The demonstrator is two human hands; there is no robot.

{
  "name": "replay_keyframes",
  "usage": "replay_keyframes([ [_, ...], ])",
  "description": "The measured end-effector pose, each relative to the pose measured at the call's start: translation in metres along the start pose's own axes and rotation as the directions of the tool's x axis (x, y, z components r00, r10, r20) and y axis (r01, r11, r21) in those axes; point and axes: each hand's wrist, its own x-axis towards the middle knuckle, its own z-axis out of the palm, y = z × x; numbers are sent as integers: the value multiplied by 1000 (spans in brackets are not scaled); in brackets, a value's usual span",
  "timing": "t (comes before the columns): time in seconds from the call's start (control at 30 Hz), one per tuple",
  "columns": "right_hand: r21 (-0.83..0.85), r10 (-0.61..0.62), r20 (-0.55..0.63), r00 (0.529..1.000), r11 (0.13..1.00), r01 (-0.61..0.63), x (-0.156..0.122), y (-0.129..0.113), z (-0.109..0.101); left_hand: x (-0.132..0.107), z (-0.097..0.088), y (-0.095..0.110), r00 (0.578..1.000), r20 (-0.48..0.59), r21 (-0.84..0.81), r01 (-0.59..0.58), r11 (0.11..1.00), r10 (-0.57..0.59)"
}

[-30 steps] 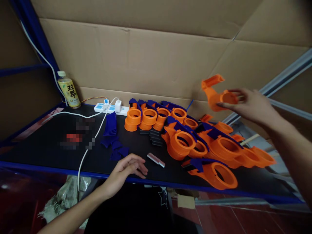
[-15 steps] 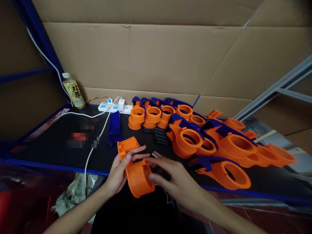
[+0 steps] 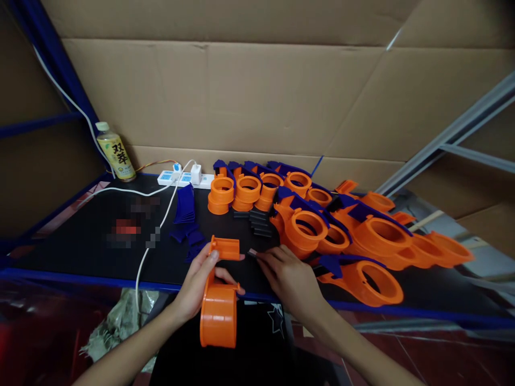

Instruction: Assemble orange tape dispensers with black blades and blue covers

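My left hand (image 3: pixel 197 284) is wrapped round the neck of an orange plastic tape dispenser (image 3: pixel 219 316), its round hub hanging down and its flat end pointing right. My right hand (image 3: pixel 292 276) is just to the right of it, over the front of the table, with thumb and fingers pinched on a small dark strip (image 3: pixel 252 252) with a pale end. Most of that strip is covered by the fingers. Behind this hand lies a stack of black strips (image 3: pixel 260 222). Close by on the left are blue plastic plates (image 3: pixel 185 203) and small loose blue pieces (image 3: pixel 187 234).
Several orange-and-blue tape dispensers (image 3: pixel 308 228) crowd the table's back and right, one near the front edge (image 3: pixel 376 284). A power strip (image 3: pixel 205 180) with white cables and a yellow-labelled bottle (image 3: pixel 116 153) stand at the back left. A cardboard wall (image 3: pixel 249 96) rises behind.
My right hand has drawn away from the dispenser's hub to the right and now pinches the small strip. The dispenser has turned in my left hand, its hub lower.
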Motion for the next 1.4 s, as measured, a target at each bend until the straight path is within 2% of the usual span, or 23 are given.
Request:
replay_keyframes([
  [0.17,354,87,-165,982,935,-24,14,-1,-31,0,-3,-4,997,0,62,79,995,-80],
  [0.27,501,29,-118,993,865,34,21,-9,-47,0,-5,-6,996,-10,95,86,992,-85],
  [0.33,531,-27,-58,998,846,54,24,-15,-50,1,-5,-6,998,-9,119,69,990,-69],
  [0.4,522,-41,-34,999,851,53,27,-18,-48,1,-5,-5,999,11,155,49,987,-52],
  [0.53,478,-42,-62,997,876,66,29,-19,-39,3,-6,-5,999,35,221,14,975,-22],
  [0.8,354,-114,-72,991,926,132,33,-23,-26,3,-10,-6,997,65,278,27,960,-47],
  [0.93,364,-119,-61,991,922,133,40,-26,-21,2,-9,-2,998,24,244,59,968,-66],
  [1.07,463,-113,-31,993,879,114,50,-24,-22,2,-5,1,995,-14,140,104,985,-103],
  [1.23,545,-38,-22,999,837,44,67,-15,-17,1,-5,2,991,43,28,125,992,-126],
  [1.3,511,-55,7,998,858,44,73,-10,-10,1,-7,1,990,81,18,118,993,-119],
  [1.4,346,-67,41,997,937,48,79,-4,-1,2,-10,-1,987,122,25,105,994,-107],
])
